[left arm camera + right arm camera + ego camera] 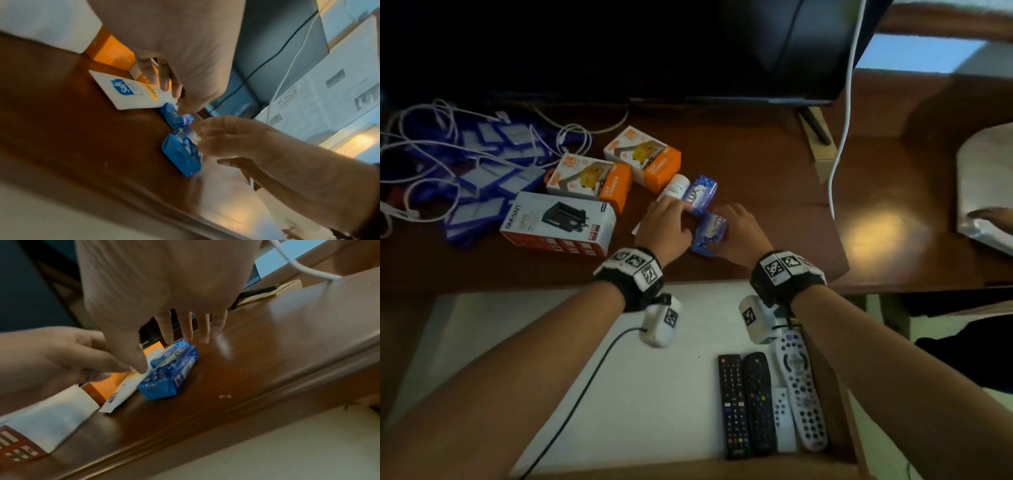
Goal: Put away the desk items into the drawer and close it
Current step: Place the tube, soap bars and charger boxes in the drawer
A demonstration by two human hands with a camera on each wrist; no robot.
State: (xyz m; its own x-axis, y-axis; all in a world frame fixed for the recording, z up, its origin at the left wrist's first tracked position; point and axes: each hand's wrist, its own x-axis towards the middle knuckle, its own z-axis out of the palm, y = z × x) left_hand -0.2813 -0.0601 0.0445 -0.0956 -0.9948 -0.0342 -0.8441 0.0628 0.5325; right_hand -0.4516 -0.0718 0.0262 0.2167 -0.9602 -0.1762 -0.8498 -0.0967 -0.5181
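Note:
Two blue soap packs lie end to end on the brown desk (774, 192), beside a white tube (674, 186). My right hand (736, 226) hovers over the near soap pack (709, 235), fingers straight past its far side and thumb at its left; in the right wrist view this hand (164, 352) does not grip the pack (168, 378). My left hand (671, 219) reaches over the tube (127, 94), fingertips on it and thumb at the far soap pack (174, 116). The white drawer (585, 342) stands pulled out below the desk edge.
Several remotes (756, 404) lie side by side at the drawer's right. Two orange boxes (619, 171) and a white and red box (558, 222) sit left of the hands. Blue cards and white cables (465, 164) crowd the far left. A dark monitor (619, 48) stands behind.

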